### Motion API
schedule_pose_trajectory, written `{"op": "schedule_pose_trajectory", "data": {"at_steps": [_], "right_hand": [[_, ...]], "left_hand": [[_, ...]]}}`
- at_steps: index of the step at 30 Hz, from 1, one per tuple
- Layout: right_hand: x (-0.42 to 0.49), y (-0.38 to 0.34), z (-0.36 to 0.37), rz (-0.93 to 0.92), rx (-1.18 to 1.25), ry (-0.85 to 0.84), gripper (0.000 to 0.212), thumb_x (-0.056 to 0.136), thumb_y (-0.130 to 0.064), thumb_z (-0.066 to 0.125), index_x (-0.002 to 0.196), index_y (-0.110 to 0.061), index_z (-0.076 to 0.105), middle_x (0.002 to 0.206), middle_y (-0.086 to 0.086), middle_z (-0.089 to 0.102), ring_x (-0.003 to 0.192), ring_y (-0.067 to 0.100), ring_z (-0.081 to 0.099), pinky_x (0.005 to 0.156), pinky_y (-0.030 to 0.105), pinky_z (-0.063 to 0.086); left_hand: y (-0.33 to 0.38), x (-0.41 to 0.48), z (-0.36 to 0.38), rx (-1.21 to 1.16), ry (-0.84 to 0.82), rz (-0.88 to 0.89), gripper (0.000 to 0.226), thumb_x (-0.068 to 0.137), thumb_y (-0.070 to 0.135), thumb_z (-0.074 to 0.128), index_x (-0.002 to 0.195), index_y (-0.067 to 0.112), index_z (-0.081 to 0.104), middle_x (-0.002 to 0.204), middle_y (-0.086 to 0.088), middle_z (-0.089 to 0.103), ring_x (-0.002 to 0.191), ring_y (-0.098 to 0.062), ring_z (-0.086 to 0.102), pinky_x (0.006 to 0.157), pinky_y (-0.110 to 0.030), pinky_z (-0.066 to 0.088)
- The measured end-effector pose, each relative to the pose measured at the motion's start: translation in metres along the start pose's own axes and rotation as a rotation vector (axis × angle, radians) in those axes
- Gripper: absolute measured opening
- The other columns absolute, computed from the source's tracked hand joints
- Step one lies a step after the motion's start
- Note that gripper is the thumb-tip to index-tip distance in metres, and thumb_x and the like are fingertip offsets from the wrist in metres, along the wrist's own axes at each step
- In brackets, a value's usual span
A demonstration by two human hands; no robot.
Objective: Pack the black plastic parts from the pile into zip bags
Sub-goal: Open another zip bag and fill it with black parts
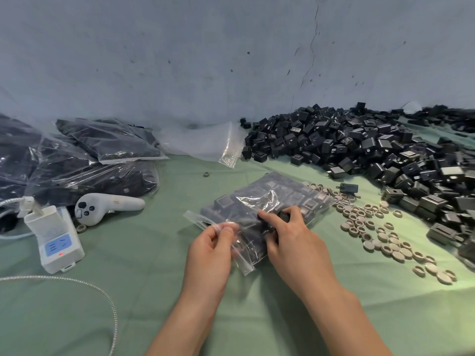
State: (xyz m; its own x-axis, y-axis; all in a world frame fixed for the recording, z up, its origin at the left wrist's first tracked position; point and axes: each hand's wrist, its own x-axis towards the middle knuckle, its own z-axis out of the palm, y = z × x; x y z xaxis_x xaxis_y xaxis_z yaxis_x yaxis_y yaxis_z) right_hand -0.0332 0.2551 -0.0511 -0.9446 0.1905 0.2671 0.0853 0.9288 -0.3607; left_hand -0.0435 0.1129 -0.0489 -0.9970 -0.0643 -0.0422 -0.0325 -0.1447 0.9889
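Packing seems far from finished: filled bags (110,142) lie at left, the left hand (210,250) pinches the mouth of a nearly full zip bag (270,199) on the table (144,253), the right hand (293,242) grips a black part (284,216) there, and a large pile (359,150) remains.

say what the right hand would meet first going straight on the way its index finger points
Almost at once, the black parts packed in the zip bag; the right hand points up-left across it, though depth is unclear.
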Motion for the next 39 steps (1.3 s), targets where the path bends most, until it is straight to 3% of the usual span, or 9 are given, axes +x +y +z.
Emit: {"op": "schedule_pose_trajectory", "data": {"at_steps": [3, 12, 17, 25, 33, 39], "right_hand": [[0.0, 0.001, 0.001, 0.012, 0.014, 0.011, 0.043, 0.099, -0.035, 0.045, 0.14, -0.047, 0.044, 0.127, -0.003, 0.04, 0.088, 0.023, 0.064, 0.062, 0.034, 0.045], [-0.002, -0.001, 0.002, 0.002, 0.029, 0.026, 0.042, 0.099, -0.035, 0.047, 0.139, -0.046, 0.044, 0.122, -0.004, 0.039, 0.085, 0.023, 0.062, 0.062, 0.033, 0.043], [-0.004, -0.002, 0.002, -0.015, 0.032, 0.035, 0.043, 0.098, -0.032, 0.048, 0.138, -0.046, 0.045, 0.124, -0.004, 0.04, 0.085, 0.023, 0.063, 0.061, 0.032, 0.04], [-0.006, -0.007, 0.003, -0.029, 0.05, 0.037, 0.044, 0.097, -0.031, 0.049, 0.139, -0.045, 0.046, 0.13, -0.003, 0.039, 0.09, 0.022, 0.063, 0.061, 0.031, 0.04], [-0.006, -0.005, 0.004, -0.018, 0.099, 0.029, 0.045, 0.097, -0.031, 0.048, 0.139, -0.045, 0.045, 0.129, -0.006, 0.039, 0.086, 0.021, 0.063, 0.061, 0.031, 0.04], [-0.006, -0.006, 0.003, 0.021, 0.137, 0.052, 0.047, 0.096, -0.03, 0.048, 0.141, -0.043, 0.043, 0.126, -0.006, 0.039, 0.085, 0.021, 0.062, 0.063, 0.033, 0.045]], "left_hand": [[0.0, 0.0, 0.001, -0.061, 0.001, -0.025, 0.019, 0.099, 0.008, 0.054, 0.092, 0.008, 0.072, 0.094, -0.004, 0.077, 0.083, -0.011, 0.071, 0.079, -0.031, 0.058], [0.003, 0.0, 0.004, -0.239, 0.009, -0.163, 0.018, 0.101, 0.005, 0.049, 0.092, 0.005, 0.065, 0.08, -0.006, 0.074, 0.074, -0.016, 0.071, 0.06, -0.023, 0.059], [0.008, 0.002, 0.0, -0.239, -0.037, -0.193, 0.018, 0.102, 0.006, 0.049, 0.094, 0.004, 0.065, 0.095, -0.013, 0.072, 0.079, -0.018, 0.072, 0.06, -0.023, 0.059], [0.006, 0.0, 0.003, -0.327, -0.105, -0.199, 0.023, 0.104, 0.005, 0.043, 0.094, 0.001, 0.063, 0.085, -0.01, 0.077, 0.084, -0.019, 0.075, 0.071, -0.023, 0.061], [0.0, -0.006, 0.003, -0.377, -0.079, -0.167, 0.021, 0.104, 0.009, 0.043, 0.098, 0.0, 0.061, 0.102, -0.016, 0.074, 0.096, -0.024, 0.074, 0.077, -0.027, 0.061], [0.003, -0.004, 0.013, -0.464, -0.051, -0.265, 0.017, 0.104, 0.008, 0.044, 0.098, 0.004, 0.059, 0.105, -0.02, 0.071, 0.095, -0.028, 0.073, 0.083, -0.036, 0.059]]}}
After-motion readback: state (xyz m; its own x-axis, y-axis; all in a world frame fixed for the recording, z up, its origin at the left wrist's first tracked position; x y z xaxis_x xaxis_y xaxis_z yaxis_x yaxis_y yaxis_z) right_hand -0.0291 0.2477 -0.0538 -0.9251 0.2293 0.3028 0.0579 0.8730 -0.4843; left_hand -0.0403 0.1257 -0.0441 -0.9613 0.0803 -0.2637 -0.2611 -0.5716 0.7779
